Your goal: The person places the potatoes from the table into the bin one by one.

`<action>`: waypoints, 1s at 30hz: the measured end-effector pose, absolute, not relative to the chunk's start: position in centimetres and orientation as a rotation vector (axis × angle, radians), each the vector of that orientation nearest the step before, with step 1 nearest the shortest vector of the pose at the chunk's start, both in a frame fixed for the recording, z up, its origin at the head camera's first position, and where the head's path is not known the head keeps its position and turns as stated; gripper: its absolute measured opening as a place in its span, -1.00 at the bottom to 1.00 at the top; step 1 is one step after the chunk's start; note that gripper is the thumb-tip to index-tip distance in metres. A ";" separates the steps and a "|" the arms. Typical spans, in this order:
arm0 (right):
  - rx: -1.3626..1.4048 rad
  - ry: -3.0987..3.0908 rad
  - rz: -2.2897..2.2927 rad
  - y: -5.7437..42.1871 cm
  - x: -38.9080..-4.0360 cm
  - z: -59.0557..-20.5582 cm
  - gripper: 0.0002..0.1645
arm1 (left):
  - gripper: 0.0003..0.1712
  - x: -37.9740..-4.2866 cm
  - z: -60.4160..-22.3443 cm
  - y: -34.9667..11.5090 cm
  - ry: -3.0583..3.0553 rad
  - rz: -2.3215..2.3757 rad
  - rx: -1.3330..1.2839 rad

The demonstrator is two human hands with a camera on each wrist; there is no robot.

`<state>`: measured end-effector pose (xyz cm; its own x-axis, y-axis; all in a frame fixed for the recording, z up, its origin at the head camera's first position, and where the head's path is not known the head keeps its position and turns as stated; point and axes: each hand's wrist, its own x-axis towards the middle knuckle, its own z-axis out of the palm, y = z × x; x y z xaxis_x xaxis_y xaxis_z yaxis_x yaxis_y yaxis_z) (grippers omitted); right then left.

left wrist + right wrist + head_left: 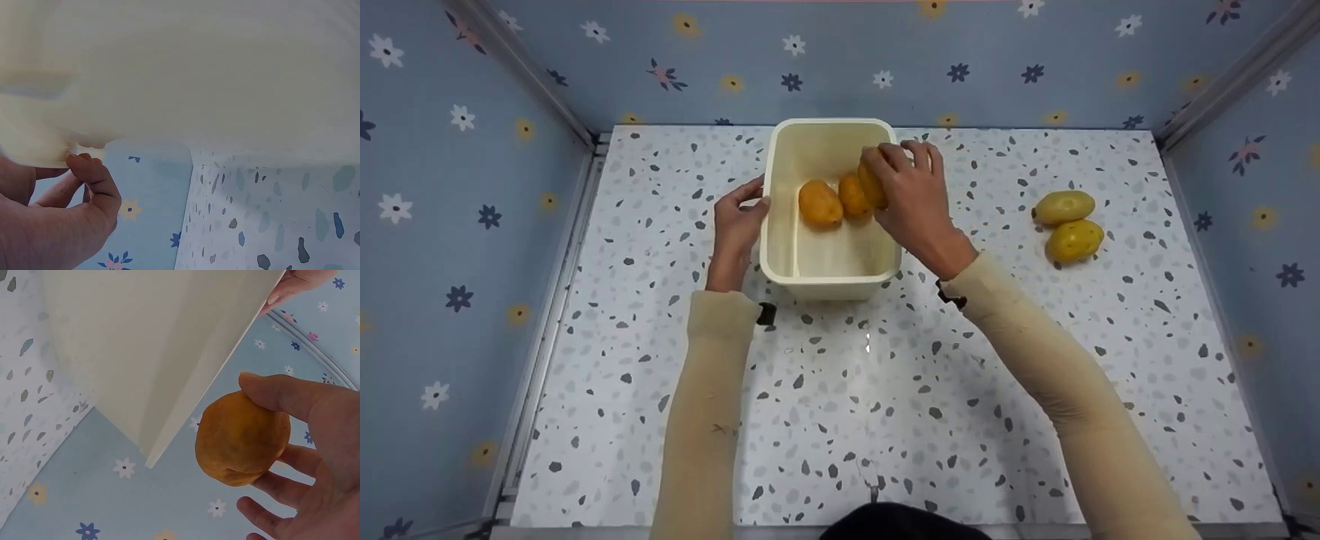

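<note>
A cream plastic bin stands on the speckled table, with two orange-yellow mangoes on its floor. My left hand grips the bin's left side at the rim; in the left wrist view its curled fingers meet the rim edge. Over the bin's right side, my right hand holds another mango. The right wrist view shows this mango between thumb and fingers, above the rim. Part of one mango inside the bin is hidden behind the held one.
Two yellower mangoes, one above and one below, lie side by side on the right of the speckled table. Blue flowered panels enclose the table at the back and both sides.
</note>
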<state>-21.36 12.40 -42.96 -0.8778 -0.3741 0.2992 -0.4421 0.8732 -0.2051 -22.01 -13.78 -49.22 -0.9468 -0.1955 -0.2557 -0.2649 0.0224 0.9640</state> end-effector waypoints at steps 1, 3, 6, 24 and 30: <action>0.627 -2.794 0.389 12.1 -21.4 -42.9 -0.20 | -0.50 -22.0 -49.2 -13.8 2.215 2.100 -0.496; 0.642 -2.792 0.380 11.6 -21.5 -42.9 -0.20 | -0.51 -22.0 -49.2 -13.8 2.226 2.097 -0.491; 0.668 -2.789 0.346 10.9 -21.5 -43.0 -0.21 | -0.52 -22.0 -49.3 -13.7 2.241 2.115 -0.473; 0.836 -2.790 0.247 7.9 -21.8 -43.8 -0.33 | -0.52 -21.9 -49.3 -13.5 2.224 2.130 -0.500; 0.835 -2.811 0.210 7.2 -22.1 -43.8 -0.30 | -0.52 -21.9 -49.5 -13.6 2.227 2.137 -0.497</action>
